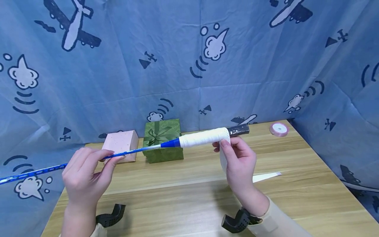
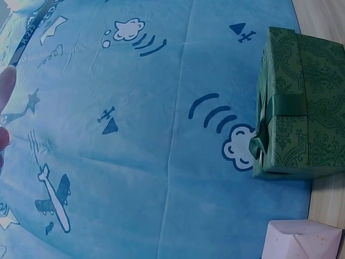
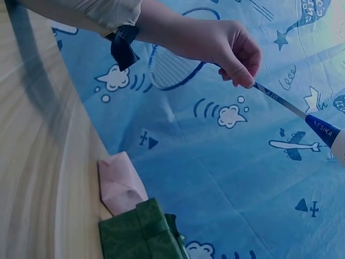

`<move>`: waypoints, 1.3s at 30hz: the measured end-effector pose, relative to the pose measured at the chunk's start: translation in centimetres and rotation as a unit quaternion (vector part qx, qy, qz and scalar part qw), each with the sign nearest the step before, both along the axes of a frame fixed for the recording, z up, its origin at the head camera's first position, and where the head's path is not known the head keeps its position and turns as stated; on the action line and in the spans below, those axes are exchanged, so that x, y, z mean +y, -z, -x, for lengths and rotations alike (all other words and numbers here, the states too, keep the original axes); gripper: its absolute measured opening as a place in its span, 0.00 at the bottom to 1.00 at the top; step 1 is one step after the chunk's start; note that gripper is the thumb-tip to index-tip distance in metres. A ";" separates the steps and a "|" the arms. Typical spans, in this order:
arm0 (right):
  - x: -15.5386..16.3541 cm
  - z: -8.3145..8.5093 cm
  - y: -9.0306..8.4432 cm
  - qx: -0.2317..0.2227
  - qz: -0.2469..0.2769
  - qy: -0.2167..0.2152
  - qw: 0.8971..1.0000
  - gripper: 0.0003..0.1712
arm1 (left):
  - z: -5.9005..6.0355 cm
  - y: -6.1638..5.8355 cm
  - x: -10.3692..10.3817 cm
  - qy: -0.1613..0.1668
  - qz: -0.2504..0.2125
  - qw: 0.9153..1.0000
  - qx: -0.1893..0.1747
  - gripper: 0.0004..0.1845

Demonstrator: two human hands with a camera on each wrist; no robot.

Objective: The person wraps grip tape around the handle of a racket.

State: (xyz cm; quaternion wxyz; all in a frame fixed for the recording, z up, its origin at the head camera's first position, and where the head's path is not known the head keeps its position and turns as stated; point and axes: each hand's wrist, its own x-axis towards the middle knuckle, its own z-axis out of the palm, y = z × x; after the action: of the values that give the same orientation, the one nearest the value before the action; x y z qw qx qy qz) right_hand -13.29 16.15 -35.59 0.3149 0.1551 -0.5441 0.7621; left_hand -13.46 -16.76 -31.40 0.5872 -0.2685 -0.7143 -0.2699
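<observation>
A badminton racket (image 1: 136, 151) is held up slantwise above the table, its strung head (image 3: 171, 69) showing in the right wrist view. My left hand (image 1: 86, 172) pinches its blue shaft between thumb and fingers. White grip tape (image 1: 204, 137) is wound round most of the handle, from the blue cone to near the butt. Beyond the last turn, the black handle end (image 1: 241, 129) is bare. Just below that turn, my right hand (image 1: 241, 164) pinches the hanging length of tape between thumb and fingers. A white strip (image 1: 266, 177) shows behind the right wrist.
Behind the racket, a green gift box (image 1: 164, 155) with a bow stands beside a pink box (image 1: 121, 140). A roll of pink ribbon (image 1: 279, 129) lies at the back right of the wooden table (image 1: 165, 200). A patterned blue curtain (image 1: 171, 72) hangs behind.
</observation>
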 end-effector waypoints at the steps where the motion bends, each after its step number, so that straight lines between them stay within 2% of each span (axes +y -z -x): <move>1: 0.0 0.0 0.0 0.001 -0.001 -0.001 1.000 0.07 | 0.0 0.0 0.0 0.002 0.001 1.000 0.002 0.29; 6: 0.0 0.1 0.1 0.001 -0.005 -0.003 1.000 0.09 | 0.1 -0.1 0.0 0.005 0.009 1.000 0.006 0.28; 12: 0.0 0.1 0.2 -0.013 -0.032 0.014 0.999 0.11 | 0.1 0.0 -0.3 0.007 0.018 1.000 -0.003 0.28; 17: 0.0 0.2 0.2 0.008 -0.009 -0.010 1.000 0.10 | 0.5 0.2 -0.3 0.033 0.017 0.999 0.008 0.26; 20: -0.1 0.3 0.2 0.016 0.007 -0.022 1.000 0.09 | 0.6 0.3 -0.5 0.042 0.035 0.998 0.005 0.24; 25: -0.1 0.3 0.2 0.019 0.009 -0.020 1.000 0.10 | 0.3 0.1 -0.8 0.015 0.075 0.997 -0.015 0.24; 30: -0.1 0.2 0.3 0.008 -0.003 -0.003 1.000 0.13 | 0.0 0.0 -1.0 -0.018 0.079 0.997 -0.018 0.27; 36: -0.1 0.2 0.3 -0.001 -0.009 0.020 1.000 0.13 | 0.0 0.0 -1.1 -0.020 0.078 0.997 -0.018 0.28; 39: -0.3 0.3 0.3 0.000 0.004 0.014 1.000 0.12 | 0.0 0.0 -1.1 -0.017 0.079 0.997 -0.013 0.28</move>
State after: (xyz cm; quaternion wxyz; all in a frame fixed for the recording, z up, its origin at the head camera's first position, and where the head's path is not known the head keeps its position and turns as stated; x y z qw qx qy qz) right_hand -13.61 15.87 -35.94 0.3266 0.1464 -0.5435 0.7593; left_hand -13.42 -17.88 -31.42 0.5599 -0.2980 -0.7452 -0.2060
